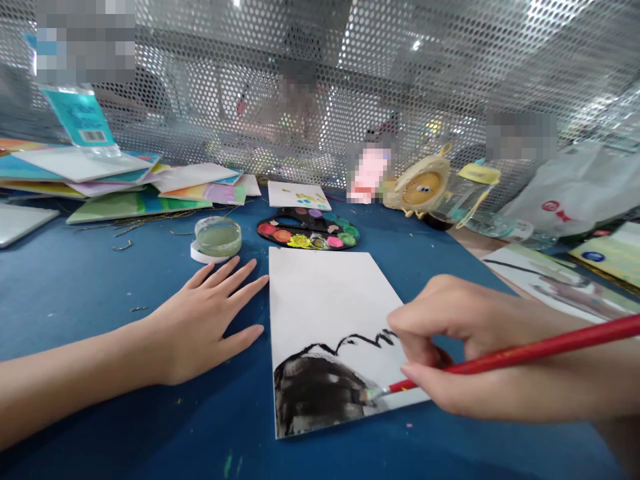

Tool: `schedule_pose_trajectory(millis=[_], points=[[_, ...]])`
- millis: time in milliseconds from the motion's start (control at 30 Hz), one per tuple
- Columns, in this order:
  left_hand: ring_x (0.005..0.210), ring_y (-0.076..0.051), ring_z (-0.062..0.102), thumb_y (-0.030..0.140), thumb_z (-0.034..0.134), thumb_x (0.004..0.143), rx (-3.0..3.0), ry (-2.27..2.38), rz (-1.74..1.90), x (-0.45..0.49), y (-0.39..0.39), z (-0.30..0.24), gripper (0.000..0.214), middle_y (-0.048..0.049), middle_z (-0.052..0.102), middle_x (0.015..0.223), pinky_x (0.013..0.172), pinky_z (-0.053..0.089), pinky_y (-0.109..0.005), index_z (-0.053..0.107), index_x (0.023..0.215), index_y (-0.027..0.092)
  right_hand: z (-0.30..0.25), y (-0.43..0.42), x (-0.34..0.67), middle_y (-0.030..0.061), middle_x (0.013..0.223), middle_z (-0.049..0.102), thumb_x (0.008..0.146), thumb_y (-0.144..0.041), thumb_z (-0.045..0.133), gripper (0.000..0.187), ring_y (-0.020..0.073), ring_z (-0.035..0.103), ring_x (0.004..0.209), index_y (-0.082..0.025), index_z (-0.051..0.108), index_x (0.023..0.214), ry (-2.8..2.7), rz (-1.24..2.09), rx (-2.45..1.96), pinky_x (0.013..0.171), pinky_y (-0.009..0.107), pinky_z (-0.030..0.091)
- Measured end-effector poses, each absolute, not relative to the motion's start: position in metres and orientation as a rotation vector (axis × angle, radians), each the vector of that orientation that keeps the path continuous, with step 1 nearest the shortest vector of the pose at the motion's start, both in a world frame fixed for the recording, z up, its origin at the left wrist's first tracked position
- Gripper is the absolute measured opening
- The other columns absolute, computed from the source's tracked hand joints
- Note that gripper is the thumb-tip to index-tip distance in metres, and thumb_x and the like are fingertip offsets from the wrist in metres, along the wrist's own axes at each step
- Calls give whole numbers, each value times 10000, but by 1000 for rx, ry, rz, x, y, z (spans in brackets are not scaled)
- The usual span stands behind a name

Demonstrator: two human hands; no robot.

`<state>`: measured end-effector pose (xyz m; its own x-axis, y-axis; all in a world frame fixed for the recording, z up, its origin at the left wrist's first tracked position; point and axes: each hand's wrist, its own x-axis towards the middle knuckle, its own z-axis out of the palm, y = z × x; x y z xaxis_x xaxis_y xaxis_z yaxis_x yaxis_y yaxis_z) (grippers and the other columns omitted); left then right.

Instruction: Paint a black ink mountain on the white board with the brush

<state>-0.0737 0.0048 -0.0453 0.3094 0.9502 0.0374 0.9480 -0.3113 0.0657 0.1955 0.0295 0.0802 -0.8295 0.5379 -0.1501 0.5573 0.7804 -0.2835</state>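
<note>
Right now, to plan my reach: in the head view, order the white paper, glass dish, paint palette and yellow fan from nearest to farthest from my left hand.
From the left hand:
1. White paper, right beside the fingertips.
2. Glass dish, just ahead.
3. Paint palette, ahead to the right.
4. Yellow fan, far right.

A long red-handled paintbrush [540, 348], pinched in the right hand [480, 347], presses its pale bristles against a white card [330, 300] blotched black, just left of the fingers.

The head-worn camera looked forward and down over the counter [85, 313], close above the left hand [200, 327] and right hand [480, 333], facing a perforated metal screen [250, 40] at twelve o'clock.
</note>
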Motion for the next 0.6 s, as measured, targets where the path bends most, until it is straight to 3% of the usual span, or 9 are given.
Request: schedule_pose_trajectory(millis=[100, 267, 600], points=[[1393, -292, 90, 644, 260, 837, 2518, 1831, 131, -74, 5, -46, 662, -48, 141, 1511, 1127, 156, -529, 234, 1402, 299, 85, 30, 200, -73, 488, 493, 632, -51, 546, 224, 51, 440, 469, -172, 396, 517, 2954, -468, 886, 451, 161, 305], [1392, -296, 91, 642, 255, 837, 2509, 1827, 127, -73, 5, -46, 667, -54, 138, 1511, 1126, 155, -531, 227, 1404, 292, 75, 32, 186, -77, 475, 449, 753, -130, 554, 252, 35, 378, 427, -171, 427, 539, 3079, -836, 828, 423, 159, 292], [1396, -280, 59, 656, 202, 839, 2514, 1797, 60, -73, 5, -41, 687, -46, 111, 1515, 1128, 152, -530, 186, 1414, 279, 53, 45, 181, -34, 570, 586, 815, -243, 568, 246, 57, 502, 503, -159, 509, 592, 2998, -1013, 782, 483, 173, 348]])
